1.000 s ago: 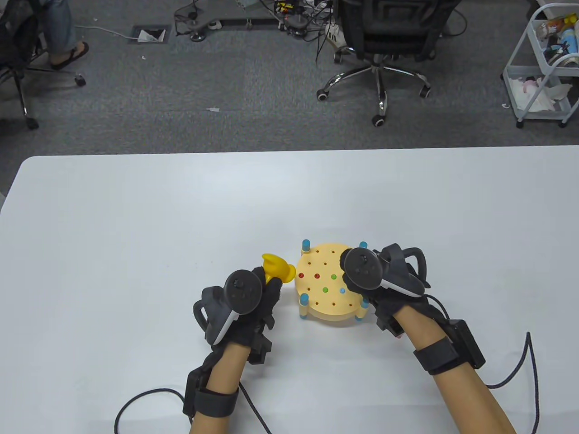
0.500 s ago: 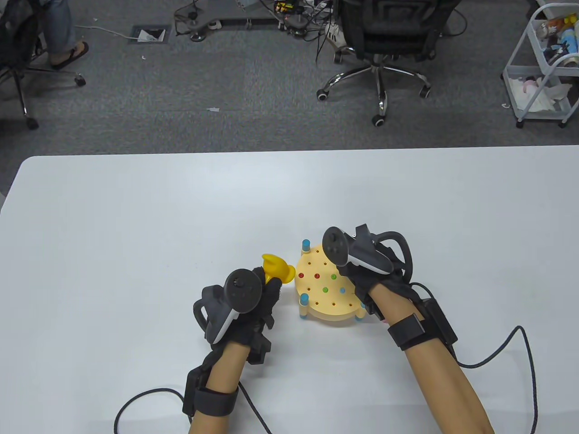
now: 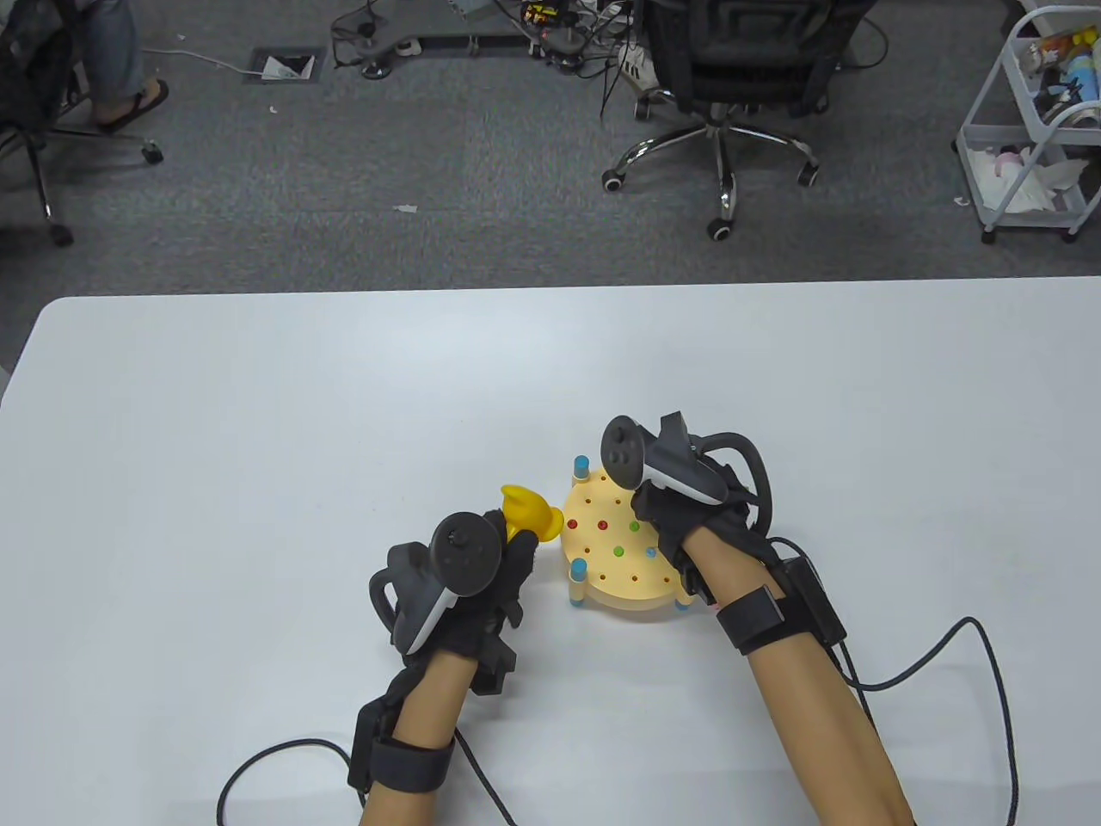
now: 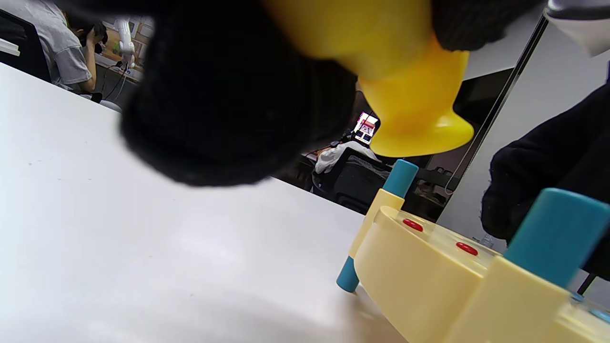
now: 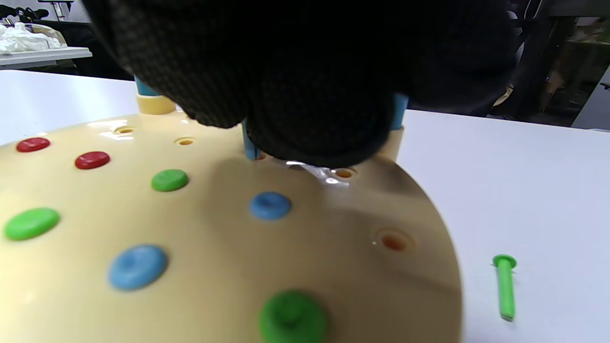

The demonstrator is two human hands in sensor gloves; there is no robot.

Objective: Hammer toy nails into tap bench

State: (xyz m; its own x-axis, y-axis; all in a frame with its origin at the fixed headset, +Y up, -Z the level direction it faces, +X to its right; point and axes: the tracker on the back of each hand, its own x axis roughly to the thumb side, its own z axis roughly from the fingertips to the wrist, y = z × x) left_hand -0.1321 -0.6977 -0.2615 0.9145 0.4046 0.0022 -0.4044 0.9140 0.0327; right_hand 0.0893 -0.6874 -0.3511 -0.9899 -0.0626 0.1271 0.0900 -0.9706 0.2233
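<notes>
The round yellow tap bench (image 3: 615,564) stands on blue legs, with red, green and blue nail heads sunk in its top (image 5: 228,247). My left hand (image 3: 499,559) grips the yellow toy hammer (image 3: 529,512) just left of the bench; in the left wrist view the hammer head (image 4: 410,105) hangs above the bench edge (image 4: 429,271). My right hand (image 3: 658,512) is over the far part of the bench. Its fingertips (image 5: 314,119) pinch a thin blue nail (image 5: 249,143) that stands upright at a hole.
A loose green nail (image 5: 504,288) lies on the white table (image 3: 258,430) right of the bench. Blue corner posts (image 3: 581,466) rise above the bench top. Glove cables (image 3: 989,654) trail toward the table's front edge.
My right hand has moved left and away from me, from the bench's right edge to over its far part. The left hand and hammer have stayed put.
</notes>
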